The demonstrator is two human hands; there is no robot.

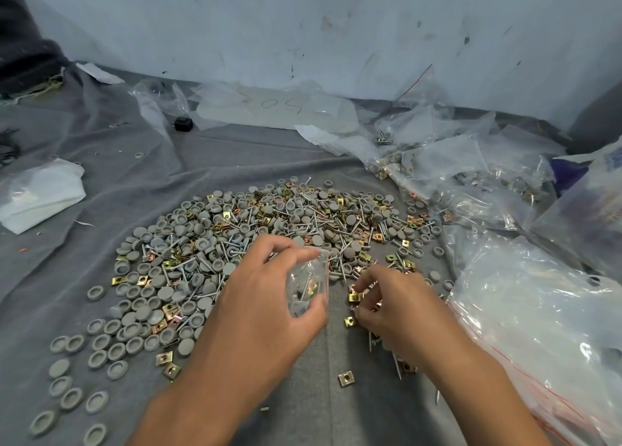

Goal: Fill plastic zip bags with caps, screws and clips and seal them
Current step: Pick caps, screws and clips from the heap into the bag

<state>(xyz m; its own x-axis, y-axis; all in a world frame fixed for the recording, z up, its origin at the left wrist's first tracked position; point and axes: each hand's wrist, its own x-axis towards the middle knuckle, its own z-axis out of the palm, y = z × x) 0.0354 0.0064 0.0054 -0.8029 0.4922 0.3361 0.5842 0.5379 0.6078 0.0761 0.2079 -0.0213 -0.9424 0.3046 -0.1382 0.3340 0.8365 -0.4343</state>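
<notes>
Left hand (269, 297) grips, right hand (393, 307) pinches, fingers curled.

Scuffed pale wall (336, 24), grey cloth (101, 135) on floor

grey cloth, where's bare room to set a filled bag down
Bare grey cloth lies between the white folded bag and the parts pile, and between that pile and the flat bags by the wall. Crowded: the pile, the bag heap on the right.
</notes>
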